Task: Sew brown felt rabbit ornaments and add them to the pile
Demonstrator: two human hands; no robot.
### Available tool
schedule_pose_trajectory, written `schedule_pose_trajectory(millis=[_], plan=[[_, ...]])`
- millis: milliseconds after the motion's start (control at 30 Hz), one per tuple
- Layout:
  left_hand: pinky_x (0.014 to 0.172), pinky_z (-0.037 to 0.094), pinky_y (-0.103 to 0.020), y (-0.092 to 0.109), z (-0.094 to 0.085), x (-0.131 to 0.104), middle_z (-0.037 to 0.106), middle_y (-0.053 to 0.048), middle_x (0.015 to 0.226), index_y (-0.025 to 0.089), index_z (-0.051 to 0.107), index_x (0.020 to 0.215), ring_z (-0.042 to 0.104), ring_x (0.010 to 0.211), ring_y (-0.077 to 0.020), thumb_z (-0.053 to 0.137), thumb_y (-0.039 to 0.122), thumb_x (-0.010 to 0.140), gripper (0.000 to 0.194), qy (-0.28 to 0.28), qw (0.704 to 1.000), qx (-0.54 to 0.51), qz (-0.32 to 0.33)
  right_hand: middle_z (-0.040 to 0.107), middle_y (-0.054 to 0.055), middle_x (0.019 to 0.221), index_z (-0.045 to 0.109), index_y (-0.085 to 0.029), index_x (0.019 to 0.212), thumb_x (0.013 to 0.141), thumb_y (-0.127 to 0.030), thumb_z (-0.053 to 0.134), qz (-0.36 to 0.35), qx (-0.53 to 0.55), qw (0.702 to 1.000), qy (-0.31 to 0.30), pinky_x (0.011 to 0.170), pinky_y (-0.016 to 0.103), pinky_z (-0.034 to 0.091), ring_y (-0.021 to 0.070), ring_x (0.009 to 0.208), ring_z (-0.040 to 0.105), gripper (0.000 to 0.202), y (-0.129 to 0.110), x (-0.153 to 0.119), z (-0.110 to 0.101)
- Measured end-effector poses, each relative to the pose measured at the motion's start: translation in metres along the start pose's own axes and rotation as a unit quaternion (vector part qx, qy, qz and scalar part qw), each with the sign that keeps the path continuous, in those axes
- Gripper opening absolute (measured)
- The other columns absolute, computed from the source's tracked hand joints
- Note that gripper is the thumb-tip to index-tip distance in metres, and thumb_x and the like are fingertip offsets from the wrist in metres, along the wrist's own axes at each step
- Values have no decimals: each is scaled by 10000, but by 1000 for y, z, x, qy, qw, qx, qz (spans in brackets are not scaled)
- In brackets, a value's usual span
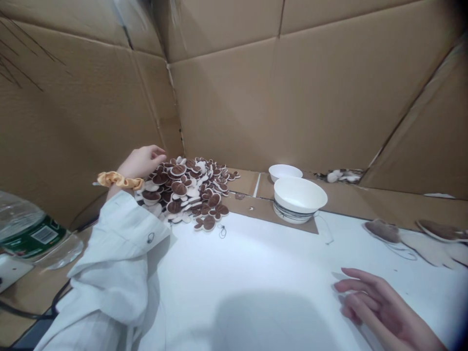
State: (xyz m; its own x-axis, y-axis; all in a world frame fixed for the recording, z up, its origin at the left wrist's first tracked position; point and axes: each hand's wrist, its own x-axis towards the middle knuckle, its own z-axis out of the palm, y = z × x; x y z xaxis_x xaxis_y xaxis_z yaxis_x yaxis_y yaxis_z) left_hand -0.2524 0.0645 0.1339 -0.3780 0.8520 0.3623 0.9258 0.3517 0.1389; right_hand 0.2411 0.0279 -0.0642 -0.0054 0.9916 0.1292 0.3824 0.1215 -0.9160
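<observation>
My left hand (143, 161), with a yellow scrunchie (119, 181) at the wrist, is over the back left edge of a heap of brown and white bunny-shaped felt pieces (179, 188). Its visible fingers are loosely bent and slightly apart, with nothing seen in them; the rest are hidden. Low on the right, my right hand (376, 302) hovers at the white tabletop (256, 263), fingers loosely spread and holding nothing. Past it, at the right edge, lie several more felt pieces (383, 231), brown and pale, with a thin cord loop beside them.
A white bowl (300, 194) with dark cord wound around its outside stands at the back, before a smaller white bowl (285, 172). Cardboard walls (292, 97) enclose the back and sides. At far left is a clear plastic bottle (44, 236) with a green label.
</observation>
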Motion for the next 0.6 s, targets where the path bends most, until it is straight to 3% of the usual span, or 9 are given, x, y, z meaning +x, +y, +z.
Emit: schedule_pose_trajectory(millis=[100, 200, 367, 600], plan=[[679, 423, -306, 12, 15, 6, 664, -80, 815, 189, 659, 843, 588, 764, -257, 485, 522, 710, 398, -40, 999, 7, -6, 641, 88, 909, 534, -237, 1061, 660, -468, 624, 42, 38, 995, -78, 620, 281, 563, 209, 711, 631, 471, 0, -1, -2], [692, 413, -320, 17, 27, 13, 646, -88, 728, 177, 645, 697, 568, 764, -267, 541, 494, 675, 334, -29, 999, 22, -9, 623, 87, 937, 510, -237, 1070, 672, -458, 621, 52, 46, 993, -92, 660, 276, 561, 206, 747, 625, 469, -2, -3, -5], [562, 399, -249, 0, 19, 15, 625, -41, 731, 168, 624, 785, 553, 647, -173, 589, 445, 651, 310, -13, 988, -145, -45, 620, 83, 925, 518, -235, 1053, 671, -444, 622, 49, 50, 993, -98, 657, 262, 559, 203, 755, 623, 447, -4, -4, -5], [575, 454, -248, -20, 10, 13, 627, -42, 765, 140, 622, 924, 552, 581, -119, 654, 367, 625, 377, 5, 945, -316, -89, 628, 86, 907, 546, -226, 1012, 643, -449, 638, 49, 49, 994, -89, 632, 263, 561, 203, 719, 625, 440, -2, -1, -4]])
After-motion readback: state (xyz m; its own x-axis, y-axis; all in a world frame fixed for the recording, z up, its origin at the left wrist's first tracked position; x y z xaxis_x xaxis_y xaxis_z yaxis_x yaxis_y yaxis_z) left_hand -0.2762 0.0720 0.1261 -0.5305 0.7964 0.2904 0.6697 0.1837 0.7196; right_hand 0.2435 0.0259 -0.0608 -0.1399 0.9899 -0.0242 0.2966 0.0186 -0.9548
